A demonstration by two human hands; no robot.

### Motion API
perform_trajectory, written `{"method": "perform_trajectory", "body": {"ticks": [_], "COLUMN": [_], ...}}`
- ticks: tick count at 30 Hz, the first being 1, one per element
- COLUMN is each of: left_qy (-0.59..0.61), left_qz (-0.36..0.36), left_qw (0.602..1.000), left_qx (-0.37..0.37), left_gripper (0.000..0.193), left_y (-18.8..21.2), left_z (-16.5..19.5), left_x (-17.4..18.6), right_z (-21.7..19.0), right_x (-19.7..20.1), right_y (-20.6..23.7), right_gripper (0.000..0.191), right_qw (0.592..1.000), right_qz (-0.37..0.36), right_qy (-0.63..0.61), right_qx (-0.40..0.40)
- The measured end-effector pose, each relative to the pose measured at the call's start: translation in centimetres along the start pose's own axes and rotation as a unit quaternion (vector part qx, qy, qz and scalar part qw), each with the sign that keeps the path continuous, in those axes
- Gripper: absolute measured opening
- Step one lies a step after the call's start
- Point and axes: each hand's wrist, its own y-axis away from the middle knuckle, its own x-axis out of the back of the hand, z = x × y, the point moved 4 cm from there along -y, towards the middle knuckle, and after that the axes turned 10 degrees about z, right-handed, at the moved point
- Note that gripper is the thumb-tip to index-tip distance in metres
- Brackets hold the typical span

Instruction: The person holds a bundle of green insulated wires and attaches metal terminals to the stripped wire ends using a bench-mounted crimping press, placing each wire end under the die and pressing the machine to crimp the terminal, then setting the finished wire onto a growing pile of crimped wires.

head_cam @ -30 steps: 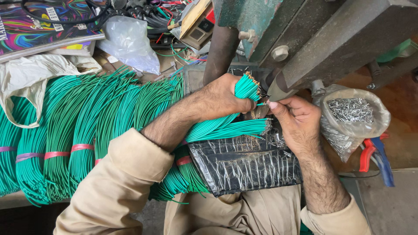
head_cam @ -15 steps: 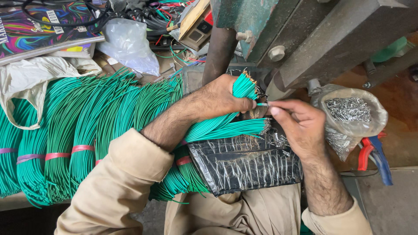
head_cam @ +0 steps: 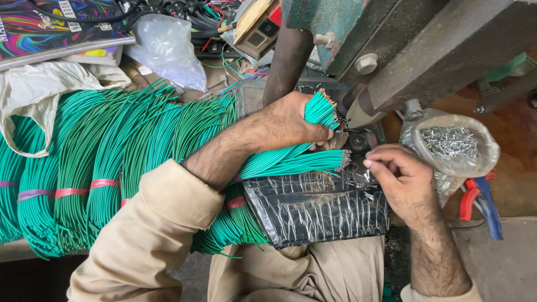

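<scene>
Head view: 1 small green wire bunch [head_cam: 320, 109] was gripped in the closed left hand [head_cam: 291, 120]. Nothing visible was held in the pinched right hand [head_cam: 400, 179]. Finished wires [head_cam: 296, 162] lay between both hands, with large untouched bundles [head_cam: 112, 162] left of them.

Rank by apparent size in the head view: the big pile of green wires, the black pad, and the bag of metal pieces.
1. pile of green wires
2. black pad
3. bag of metal pieces

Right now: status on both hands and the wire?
Left hand fisted on green wire bundle. Right hand pinched by wire tips, contents unclear. Press head just above.
</scene>
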Motion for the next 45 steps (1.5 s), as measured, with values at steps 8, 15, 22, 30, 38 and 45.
{"method": "perform_trajectory", "body": {"ticks": [8,15,22,30,38,45], "left_qy": [0.015,-0.02,-0.019,0.012,-0.021,0.037], "left_qz": [-0.002,0.014,0.015,0.01,0.019,0.01], "left_qw": [1.0,1.0,1.0,1.0,1.0,0.999], "left_qx": [-0.005,-0.005,0.002,0.01,0.001,0.035], "left_gripper": [0.013,0.013,0.013,0.014,0.017,0.012], "left_y": [0.1,0.4,0.4,0.4,0.4,0.3], "left_z": [0.1,0.5,0.7,0.4,0.4,-0.2], "left_x": [0.1,0.3,0.4,0.3,0.4,0.1], "right_z": [0.5,-1.4,-0.2,0.8,-0.6,-2.2], "right_x": [-1.1,-3.8,-4.0,-3.6,-3.5,1.3], "right_y": [-1.6,-2.8,-3.3,-3.8,-2.9,-1.3], "right_gripper": [0.013,0.01,0.013,0.009,0.014,0.022], "right_qw": [0.985,0.979,0.989,0.995,0.986,0.995], "right_qz": [0.065,0.036,0.05,0.041,0.008,-0.079], "right_qy": [-0.151,-0.198,-0.137,-0.08,-0.161,0.059], "right_qx": [-0.058,-0.029,-0.031,-0.037,-0.043,-0.027]}}
